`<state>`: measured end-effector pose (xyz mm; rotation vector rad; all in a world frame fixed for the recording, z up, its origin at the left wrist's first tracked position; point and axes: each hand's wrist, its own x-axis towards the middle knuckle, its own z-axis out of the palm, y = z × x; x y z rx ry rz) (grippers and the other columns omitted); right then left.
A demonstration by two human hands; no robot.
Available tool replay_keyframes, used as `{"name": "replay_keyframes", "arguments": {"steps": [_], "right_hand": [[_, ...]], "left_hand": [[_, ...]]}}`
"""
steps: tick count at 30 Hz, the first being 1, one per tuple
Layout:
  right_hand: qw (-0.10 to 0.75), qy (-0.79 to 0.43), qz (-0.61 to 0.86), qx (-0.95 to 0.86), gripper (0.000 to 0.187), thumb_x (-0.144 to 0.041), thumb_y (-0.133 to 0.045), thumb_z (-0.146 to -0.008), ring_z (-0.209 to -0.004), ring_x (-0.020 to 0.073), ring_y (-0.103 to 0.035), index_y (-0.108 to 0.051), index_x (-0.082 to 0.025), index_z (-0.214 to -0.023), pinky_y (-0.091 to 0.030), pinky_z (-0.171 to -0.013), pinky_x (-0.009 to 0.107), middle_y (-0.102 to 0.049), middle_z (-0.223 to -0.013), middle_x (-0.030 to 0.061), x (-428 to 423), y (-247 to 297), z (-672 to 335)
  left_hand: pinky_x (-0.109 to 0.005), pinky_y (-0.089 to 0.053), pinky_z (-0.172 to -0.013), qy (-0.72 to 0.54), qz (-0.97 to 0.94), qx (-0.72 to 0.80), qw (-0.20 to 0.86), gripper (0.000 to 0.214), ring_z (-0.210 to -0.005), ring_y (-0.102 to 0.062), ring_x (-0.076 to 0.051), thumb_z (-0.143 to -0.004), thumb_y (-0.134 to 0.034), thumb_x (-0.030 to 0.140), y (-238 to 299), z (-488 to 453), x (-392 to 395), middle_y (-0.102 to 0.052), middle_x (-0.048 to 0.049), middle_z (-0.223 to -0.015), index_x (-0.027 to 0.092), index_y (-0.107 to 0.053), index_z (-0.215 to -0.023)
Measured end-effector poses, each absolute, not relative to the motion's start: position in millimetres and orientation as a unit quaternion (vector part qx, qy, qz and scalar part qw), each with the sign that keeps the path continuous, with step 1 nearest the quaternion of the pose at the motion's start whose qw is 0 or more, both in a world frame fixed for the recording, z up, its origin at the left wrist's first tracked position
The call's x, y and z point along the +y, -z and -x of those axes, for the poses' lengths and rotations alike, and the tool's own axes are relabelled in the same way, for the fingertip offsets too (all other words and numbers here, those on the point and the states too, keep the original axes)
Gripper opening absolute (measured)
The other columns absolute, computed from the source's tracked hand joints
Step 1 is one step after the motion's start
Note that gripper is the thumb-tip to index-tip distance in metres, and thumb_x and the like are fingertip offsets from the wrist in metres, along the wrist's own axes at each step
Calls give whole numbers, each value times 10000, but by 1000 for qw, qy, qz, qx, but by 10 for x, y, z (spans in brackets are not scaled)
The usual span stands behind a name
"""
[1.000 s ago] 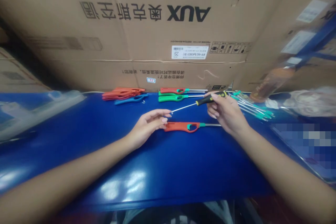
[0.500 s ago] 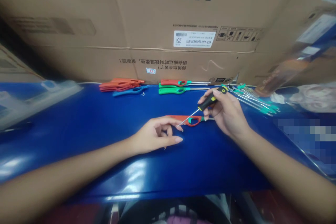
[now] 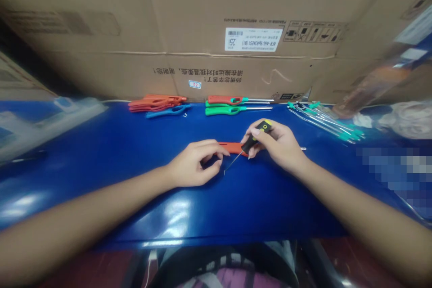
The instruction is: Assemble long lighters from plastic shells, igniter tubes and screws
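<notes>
My right hand grips a screwdriver with a black and yellow handle, its thin shaft slanting down left to the blue table. The tip ends just right of my left hand. That hand rests on the table with fingers curled, thumb and forefinger pinched together near the tip; what they hold is too small to make out. An orange long-nosed lighter lies flat between both hands, partly hidden behind them.
At the table's back lie a stack of orange lighter shells, a blue shell, an orange lighter and a green lighter. Several metal rods with green ends lie at the right. A large cardboard box stands behind.
My right hand has lowered the screwdriver and moved it left, its tip down near the table. My left hand has curled from open fingers into a pinch by the tip.
</notes>
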<state>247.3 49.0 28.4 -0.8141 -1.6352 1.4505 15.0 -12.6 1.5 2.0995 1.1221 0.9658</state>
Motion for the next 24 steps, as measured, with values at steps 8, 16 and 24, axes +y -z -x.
{"name": "replay_keyframes", "arguments": {"steps": [8,16,24], "right_hand": [[426,-566,316,-631,338,-510,-716,-844,-524,132,-665,-619,-189,-889,-598,-525,286,-747,-828,48,533,-278,-2531],[498,-552,318,-589,306,-506,-717,-814,-548,138,-646,-623,-218,-860,-556,-516,280,-716,-798,28,551,-420,-2598],[491,-564,321,-582,289,-495,-695,-826,-516,120,-624,-619,-218,-863,-547,-517,277,-707,-787,18,550,-411,-2591]], "left_hand": [[-303,-460,-929,-376,-733,420,380,355,-919,-605,-244,-629,-861,161,-50,-181,-114,-706,-71,-924,244,-808,-969],[-246,-418,-662,-415,-737,421,328,234,-673,-519,-137,-722,-846,210,-39,-235,-128,-720,-61,-926,225,-812,-953],[-250,-436,-645,-435,-714,422,350,134,-665,-560,-132,-794,-804,225,-13,-267,-163,-739,-66,-922,236,-821,-927]]}}
